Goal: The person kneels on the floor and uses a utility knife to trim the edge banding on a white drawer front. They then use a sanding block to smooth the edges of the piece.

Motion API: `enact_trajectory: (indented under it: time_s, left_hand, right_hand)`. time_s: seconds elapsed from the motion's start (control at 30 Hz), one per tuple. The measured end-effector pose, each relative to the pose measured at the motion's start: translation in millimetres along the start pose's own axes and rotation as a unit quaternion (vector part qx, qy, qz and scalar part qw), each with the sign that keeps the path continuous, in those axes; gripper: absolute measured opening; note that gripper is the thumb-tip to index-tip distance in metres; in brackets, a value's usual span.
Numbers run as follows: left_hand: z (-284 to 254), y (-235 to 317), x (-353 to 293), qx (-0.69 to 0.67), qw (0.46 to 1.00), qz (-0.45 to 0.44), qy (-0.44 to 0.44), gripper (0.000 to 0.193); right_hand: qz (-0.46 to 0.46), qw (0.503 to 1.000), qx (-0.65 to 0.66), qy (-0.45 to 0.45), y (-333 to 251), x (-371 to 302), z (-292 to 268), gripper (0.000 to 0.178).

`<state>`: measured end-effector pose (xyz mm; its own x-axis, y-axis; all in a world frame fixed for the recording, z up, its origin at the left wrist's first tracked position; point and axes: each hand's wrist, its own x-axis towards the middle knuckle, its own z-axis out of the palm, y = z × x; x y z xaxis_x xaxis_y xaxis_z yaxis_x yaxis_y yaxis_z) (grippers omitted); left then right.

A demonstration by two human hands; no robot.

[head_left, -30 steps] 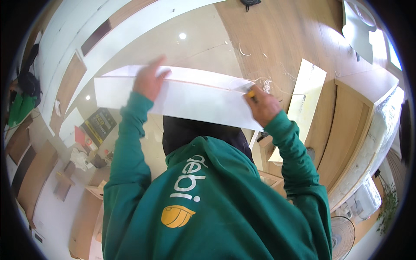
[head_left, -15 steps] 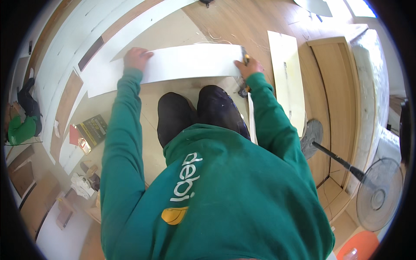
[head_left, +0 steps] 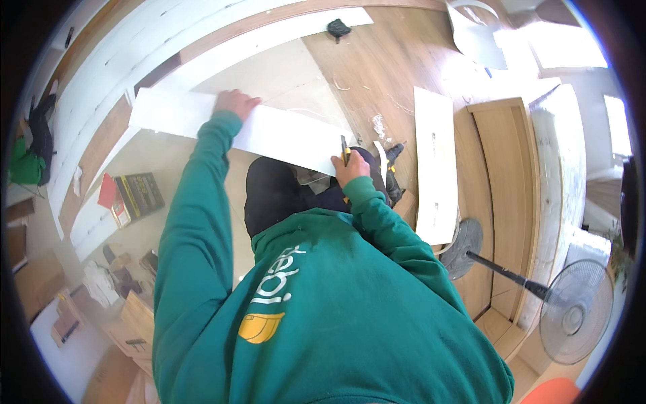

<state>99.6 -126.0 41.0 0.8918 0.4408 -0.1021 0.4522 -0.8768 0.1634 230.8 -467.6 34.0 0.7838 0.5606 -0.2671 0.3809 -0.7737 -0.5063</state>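
A long white panel [head_left: 286, 133] lies across in front of my knees, slanting so that its right end is nearer to me than its left. My left hand [head_left: 235, 104] grips it along the far edge, left of its middle. At the right end is my right hand [head_left: 352, 167], with its fingers wrapped round a yellow-and-black utility knife [head_left: 346, 152] whose tip points away from me. That hand also touches the panel's end, though its fingertips are partly hidden. Just right of it, a black-and-yellow power drill [head_left: 393, 174] lies on the floor.
Another white panel [head_left: 436, 161] lies at the right, beside a wooden cabinet frame [head_left: 508, 202] and a standing fan [head_left: 572, 316]. A dark box [head_left: 140, 194] sits at the left. Shavings [head_left: 379, 126] and a black object [head_left: 338, 28] are on the floor ahead. Another person [head_left: 32, 151] works far left.
The panel has turned, its right end swinging toward me. My right hand has come nearer and leftward with the knife, while my left still holds the panel. The view has shifted too.
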Motion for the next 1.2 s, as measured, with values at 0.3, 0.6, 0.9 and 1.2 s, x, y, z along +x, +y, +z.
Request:
enact_trajectory:
  time_s: [0.3, 0.6, 0.9, 1.2]
  left_hand:
    - [1, 42, 67, -0.193, 0.916, -0.044, -0.348, 0.063]
    - [39, 28, 122, -0.368, 0.701, -0.125, -0.598, 0.034]
    - [51, 37, 118, -0.443, 0.676, -0.080, -0.584, 0.025]
    - [71, 42, 100, -0.557, 0.646, -0.097, -0.513, 0.023]
  right_hand:
    - [0.115, 0.950, 0.258, -0.132, -26, 33, -68, 0.029]
    - [-0.110, 0.967, 0.062, -0.223, -77, 69, -88, 0.022]
    - [-0.111, 0.930, -0.113, -0.333, -145, 105, -61, 0.018]
    - [-0.104, 0.897, -0.204, -0.377, -166, 111, -43, 0.010]
